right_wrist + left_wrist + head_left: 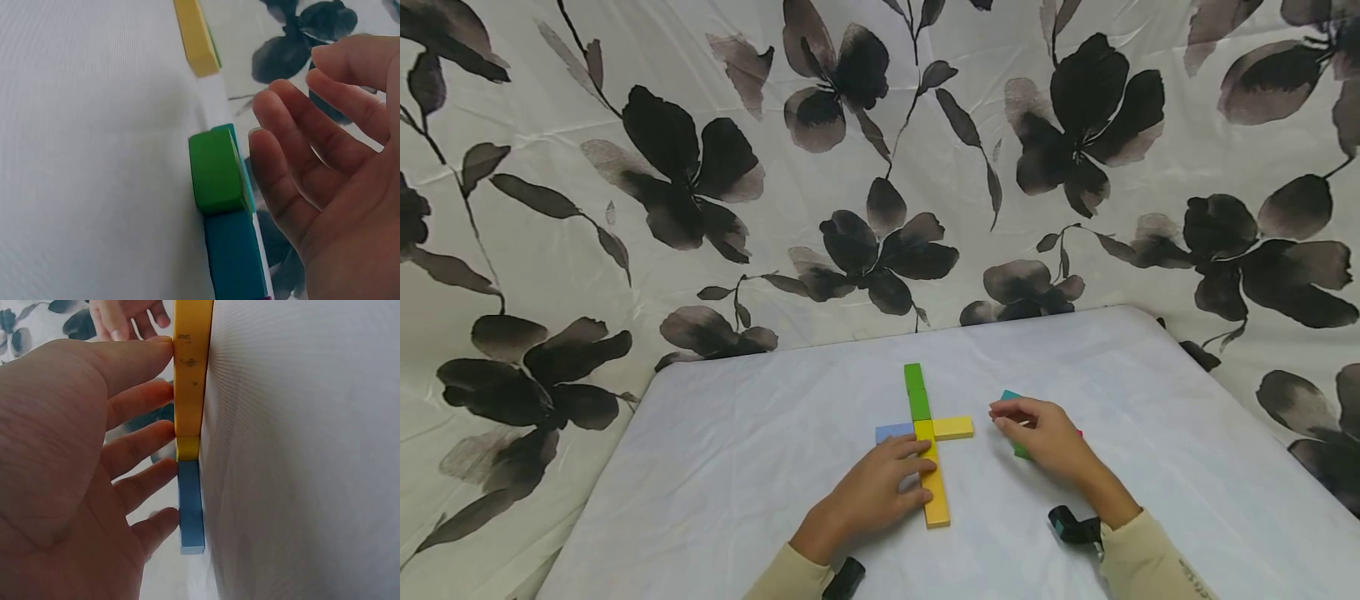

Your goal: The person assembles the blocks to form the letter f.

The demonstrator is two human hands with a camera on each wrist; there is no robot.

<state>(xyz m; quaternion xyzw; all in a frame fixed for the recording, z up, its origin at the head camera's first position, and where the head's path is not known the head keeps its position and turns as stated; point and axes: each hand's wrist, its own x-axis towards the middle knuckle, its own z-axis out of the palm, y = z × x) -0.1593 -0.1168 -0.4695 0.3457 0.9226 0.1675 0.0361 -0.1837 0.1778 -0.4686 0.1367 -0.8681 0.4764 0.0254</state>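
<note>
1. Right hand (1043, 435), loose, holding nothing, partly hides the blocks (219, 178) at right on the white table (707, 475);
2. left hand (878, 483), fingers extended, touches the green-yellow-blue cross (923, 429) lying left of them.

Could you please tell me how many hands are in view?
2: the left hand touching the yellow column, and the right hand near a green block.
</note>
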